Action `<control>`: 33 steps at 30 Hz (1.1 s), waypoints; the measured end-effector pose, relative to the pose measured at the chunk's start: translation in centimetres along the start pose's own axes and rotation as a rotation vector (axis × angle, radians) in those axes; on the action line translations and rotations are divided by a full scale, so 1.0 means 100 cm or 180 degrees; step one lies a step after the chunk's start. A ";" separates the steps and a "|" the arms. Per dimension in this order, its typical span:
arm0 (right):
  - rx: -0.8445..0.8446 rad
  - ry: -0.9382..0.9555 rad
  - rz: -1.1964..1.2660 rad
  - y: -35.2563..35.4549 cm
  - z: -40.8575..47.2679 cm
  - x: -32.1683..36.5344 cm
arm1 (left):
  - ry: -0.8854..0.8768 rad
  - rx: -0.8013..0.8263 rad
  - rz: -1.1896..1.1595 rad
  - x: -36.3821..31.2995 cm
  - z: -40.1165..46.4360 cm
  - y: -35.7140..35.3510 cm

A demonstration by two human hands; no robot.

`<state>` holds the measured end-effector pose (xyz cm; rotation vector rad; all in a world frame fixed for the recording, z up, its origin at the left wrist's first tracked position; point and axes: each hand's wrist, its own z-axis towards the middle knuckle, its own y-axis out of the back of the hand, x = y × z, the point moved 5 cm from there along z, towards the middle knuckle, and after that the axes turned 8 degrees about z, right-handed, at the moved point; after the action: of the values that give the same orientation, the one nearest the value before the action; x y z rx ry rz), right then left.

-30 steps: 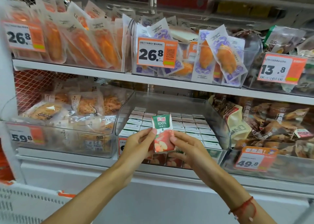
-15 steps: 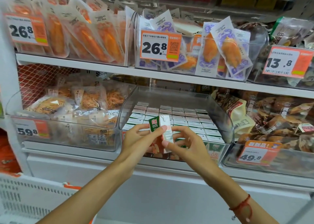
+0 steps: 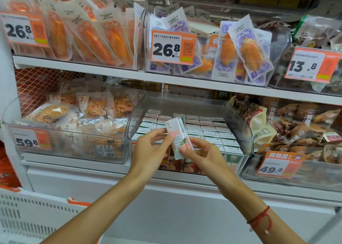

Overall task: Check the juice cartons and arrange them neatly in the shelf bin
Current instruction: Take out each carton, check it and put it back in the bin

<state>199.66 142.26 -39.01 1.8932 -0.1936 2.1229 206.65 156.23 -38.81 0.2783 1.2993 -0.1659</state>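
Observation:
I hold one small juice carton (image 3: 177, 138) upright in front of the clear shelf bin (image 3: 246, 131), its white back and side turned toward me. My left hand (image 3: 149, 151) grips its left side, thumb on the face. My right hand (image 3: 201, 155) pinches its lower right edge with thumb and fingertips. Inside the bin stand several rows of juice cartons (image 3: 209, 131), tops up, packed side by side. More carton fronts show through the bin's front wall, partly hidden by my hands.
A bin of noodle-like packs (image 3: 74, 118) sits to the left, a bin of brown snack bags (image 3: 299, 129) to the right. The upper shelf (image 3: 166, 81) carries orange and purple pouches with price tags. A white crate (image 3: 37, 212) stands at lower left.
The carton has been turned in my hands from its green and red front to its white back and side, and it stays in front of the bin.

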 end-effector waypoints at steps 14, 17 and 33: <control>-0.0341 0.0157 -0.0518 0.007 0.001 -0.002 | 0.0319 0.0267 -0.0316 0.008 0.002 -0.005; -0.0017 -0.0443 0.0216 0.014 0.005 -0.007 | 0.0393 0.0662 -0.0414 0.011 -0.001 -0.006; -0.0731 0.1034 -0.1343 0.003 -0.010 0.008 | 0.0457 0.0659 -0.0628 0.006 -0.005 -0.014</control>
<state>198.57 142.40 -38.36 1.3021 0.0308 1.9779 205.99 155.03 -39.66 0.3427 1.4539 -0.4566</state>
